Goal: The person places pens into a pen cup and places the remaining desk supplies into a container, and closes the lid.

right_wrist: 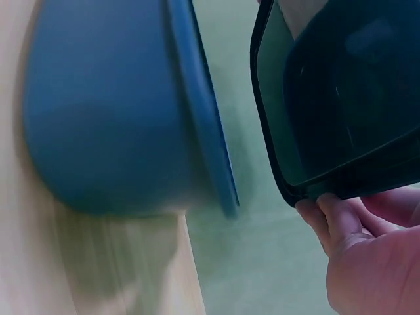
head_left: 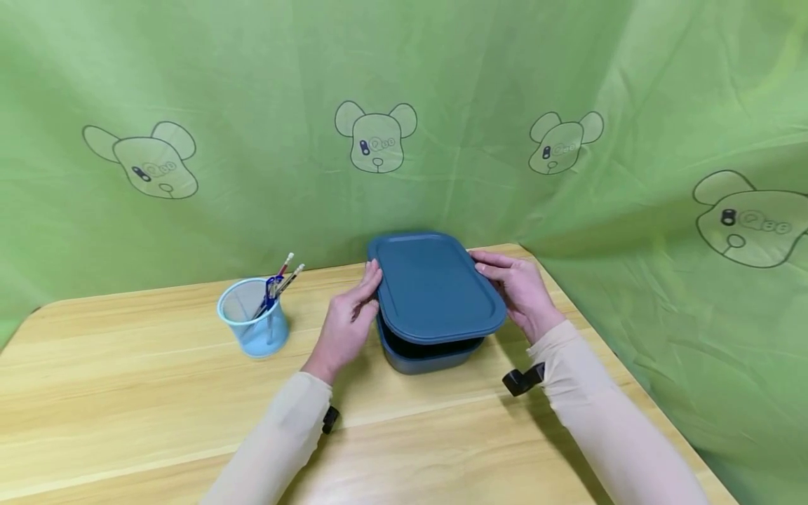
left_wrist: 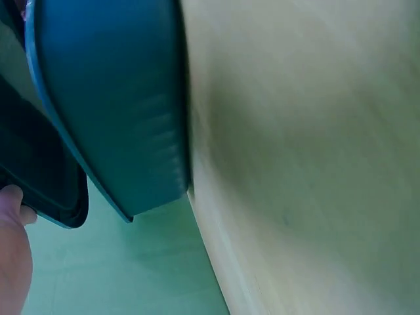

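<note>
A dark blue rectangular lid is held over a matching blue box, tilted, with a dark gap at the near side. My left hand pinches the lid's left edge; my right hand grips its right edge. In the left wrist view the lid stands apart from the box, and part of the left hand shows at its rim. The right wrist view has the right hand on the rim of the lid, away from the box. The box's contents are hidden.
A light blue mesh pen cup with pencils and a dark blue item stands to the left. The wooden table meets a green curtain at the back and right.
</note>
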{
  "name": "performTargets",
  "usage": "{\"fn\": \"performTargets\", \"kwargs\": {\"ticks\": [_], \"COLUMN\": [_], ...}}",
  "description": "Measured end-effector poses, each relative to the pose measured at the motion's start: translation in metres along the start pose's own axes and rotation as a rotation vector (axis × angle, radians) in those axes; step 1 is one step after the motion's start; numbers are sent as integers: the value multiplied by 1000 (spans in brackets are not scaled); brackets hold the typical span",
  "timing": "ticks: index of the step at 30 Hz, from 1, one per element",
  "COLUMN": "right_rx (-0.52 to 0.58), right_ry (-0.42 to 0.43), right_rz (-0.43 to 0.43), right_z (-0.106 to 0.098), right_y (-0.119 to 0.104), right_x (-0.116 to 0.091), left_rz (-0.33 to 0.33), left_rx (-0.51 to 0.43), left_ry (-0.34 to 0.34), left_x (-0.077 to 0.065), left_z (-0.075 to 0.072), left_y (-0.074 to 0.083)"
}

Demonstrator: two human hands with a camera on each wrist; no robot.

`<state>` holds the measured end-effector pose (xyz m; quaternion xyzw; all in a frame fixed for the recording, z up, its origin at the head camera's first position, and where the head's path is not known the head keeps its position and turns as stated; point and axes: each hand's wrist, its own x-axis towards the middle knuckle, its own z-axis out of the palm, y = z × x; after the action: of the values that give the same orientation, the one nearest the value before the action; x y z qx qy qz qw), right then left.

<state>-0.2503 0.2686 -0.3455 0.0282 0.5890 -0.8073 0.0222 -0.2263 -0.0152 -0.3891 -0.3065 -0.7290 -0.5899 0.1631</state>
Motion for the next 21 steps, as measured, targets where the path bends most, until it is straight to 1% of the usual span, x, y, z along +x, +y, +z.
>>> {"fn": "performTargets", "kwargs": {"ticks": [3,5,10,13,17,21], "right_rx": [-45,-100,-319,-422,-510,-581], "right_ry": [14,26,20,11,-6,-20], "right_rz": [-6,-15,-63,-82,-89,-91], "right_z": [-2,-3,-5,-6,-7,-7], "right_y": [3,6,13,17,21,24], "right_x": [3,5,11,13,14,14], "left_rz": [-30,-61,-134,-178,-231,-285], "left_rx": [9,26,86,115,153,201], "left_ry": [-44,-69,-100,-120,-156,-186], "left_x": [-3,-4,-5,-5,-5,-4], "left_z": [1,2,4,6,8,10], "left_y": [-2,-2,-5,-7,-10,-9]}}
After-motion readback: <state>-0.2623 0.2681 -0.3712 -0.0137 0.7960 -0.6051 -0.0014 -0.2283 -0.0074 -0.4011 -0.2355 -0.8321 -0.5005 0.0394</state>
